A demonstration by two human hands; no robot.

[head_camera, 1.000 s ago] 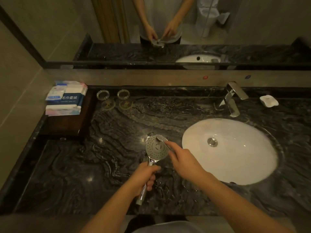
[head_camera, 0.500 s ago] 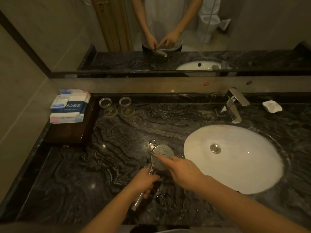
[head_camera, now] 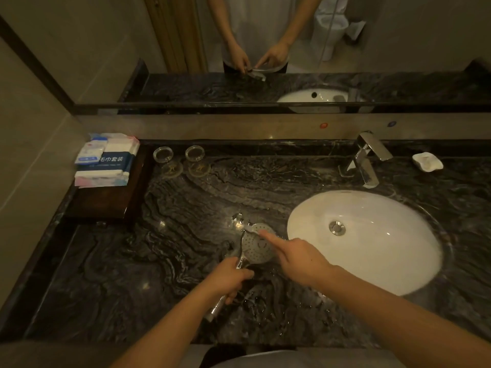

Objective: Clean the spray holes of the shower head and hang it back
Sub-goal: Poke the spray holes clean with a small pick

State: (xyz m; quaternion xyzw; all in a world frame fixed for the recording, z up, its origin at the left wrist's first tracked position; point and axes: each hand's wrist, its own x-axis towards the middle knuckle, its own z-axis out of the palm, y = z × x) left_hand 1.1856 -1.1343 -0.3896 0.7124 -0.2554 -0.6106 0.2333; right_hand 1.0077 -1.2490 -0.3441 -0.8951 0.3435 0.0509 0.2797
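Black marble counter [head_camera: 159, 261], white basin [head_camera: 372, 261], mirror [head_camera: 106, 49] behind.

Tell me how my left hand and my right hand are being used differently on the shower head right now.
The left hand is closed in a fist around the handle of the shower head, holding it above the counter; the right hand holds a small brush against the spray face. The left hand sits near the person, below the head; the right hand reaches in from the sink side, forefinger extended. Both are bare.
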